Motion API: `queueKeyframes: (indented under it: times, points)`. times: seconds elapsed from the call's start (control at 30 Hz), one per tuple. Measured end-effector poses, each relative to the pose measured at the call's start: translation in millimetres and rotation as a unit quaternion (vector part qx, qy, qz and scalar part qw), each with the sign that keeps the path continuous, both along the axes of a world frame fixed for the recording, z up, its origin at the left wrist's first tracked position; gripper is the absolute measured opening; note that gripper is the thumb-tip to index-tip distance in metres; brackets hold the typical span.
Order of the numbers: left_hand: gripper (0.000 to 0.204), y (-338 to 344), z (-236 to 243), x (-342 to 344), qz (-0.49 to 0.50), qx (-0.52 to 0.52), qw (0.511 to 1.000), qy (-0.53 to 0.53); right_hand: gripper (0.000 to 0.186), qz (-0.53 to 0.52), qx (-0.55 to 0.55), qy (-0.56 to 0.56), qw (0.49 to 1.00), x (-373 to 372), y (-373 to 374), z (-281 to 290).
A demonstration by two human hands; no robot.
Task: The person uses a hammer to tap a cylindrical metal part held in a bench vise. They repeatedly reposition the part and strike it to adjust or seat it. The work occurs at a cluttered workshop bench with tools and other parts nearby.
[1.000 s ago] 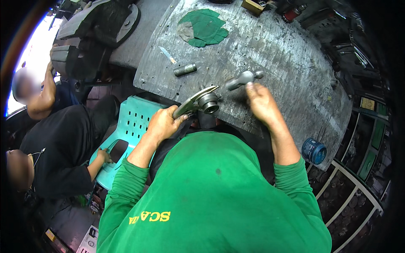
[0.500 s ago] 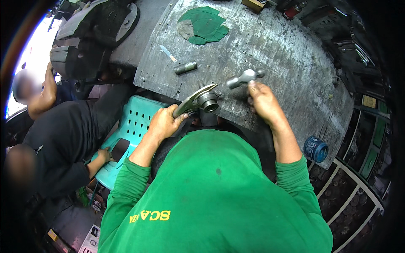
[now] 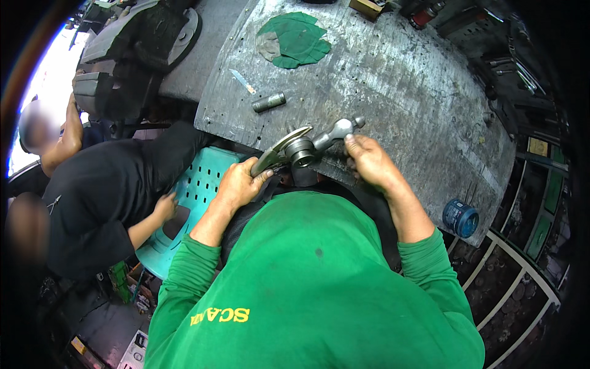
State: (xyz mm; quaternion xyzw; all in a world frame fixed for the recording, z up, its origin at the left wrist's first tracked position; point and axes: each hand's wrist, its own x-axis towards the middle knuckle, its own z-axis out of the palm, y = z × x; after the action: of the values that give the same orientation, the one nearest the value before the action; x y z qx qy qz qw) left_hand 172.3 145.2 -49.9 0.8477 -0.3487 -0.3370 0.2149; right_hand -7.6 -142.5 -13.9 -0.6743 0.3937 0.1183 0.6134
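Observation:
My left hand (image 3: pixel 241 182) grips the curved end of a metal brake shoe-like part (image 3: pixel 276 149), held at the near edge of the metal-topped table. Against this part sits a round, hollow steel bushing or collar (image 3: pixel 300 151), its dark bore facing me. My right hand (image 3: pixel 370 161) is closed round the handle of a ball-peen hammer (image 3: pixel 342 128); most of the handle is hidden. The hammer's flat face is right beside the collar, and I cannot tell whether they touch. A steel cylinder (image 3: pixel 269 102) lies on the table beyond my left hand.
On the table (image 3: pixel 393 80) are a green cloth (image 3: pixel 298 40), a thin blade-like strip (image 3: pixel 243 81) and a blue jar (image 3: pixel 460 218). A turquoise plastic chair (image 3: pixel 203 172) stands to the left, with a person in black (image 3: pixel 101 203) beside it. Another person (image 3: pixel 67 132) is behind.
The hammer has swung left and slightly down toward the collar, my right hand moving with it. The person in black has shifted right and lifted a hand off the chair.

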Motion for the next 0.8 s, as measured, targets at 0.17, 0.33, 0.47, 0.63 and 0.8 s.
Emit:
queueKeyframes:
  times: [0.17,0.33,0.47,0.63,0.8]
  points:
    - [0.038,1.3,-5.0,0.9,-0.004,0.011,1.0,-0.004,0.049,-0.091,-0.047,-0.048,0.994,-3.4,-1.4,-6.7]
    - [0.038,5.2,-5.9,-1.9,0.004,0.002,1.0,0.01,0.051,-0.064,0.065,0.027,0.995,-3.2,2.2,-8.9]
    - [0.038,5.0,-13.0,-3.2,0.015,-0.039,0.999,0.014,0.049,-0.018,0.019,-0.025,0.999,-1.7,2.8,-6.5]
    - [0.035,3.9,-22.6,-9.7,0.029,-0.043,0.997,0.061,0.049,-0.078,0.022,0.015,0.997,0.5,2.5,-3.8]
    - [0.036,-6.0,-30.1,-15.2,0.051,-0.082,0.989,0.113,0.044,0.032,-0.003,-0.007,0.999,1.0,-3.3,1.2]
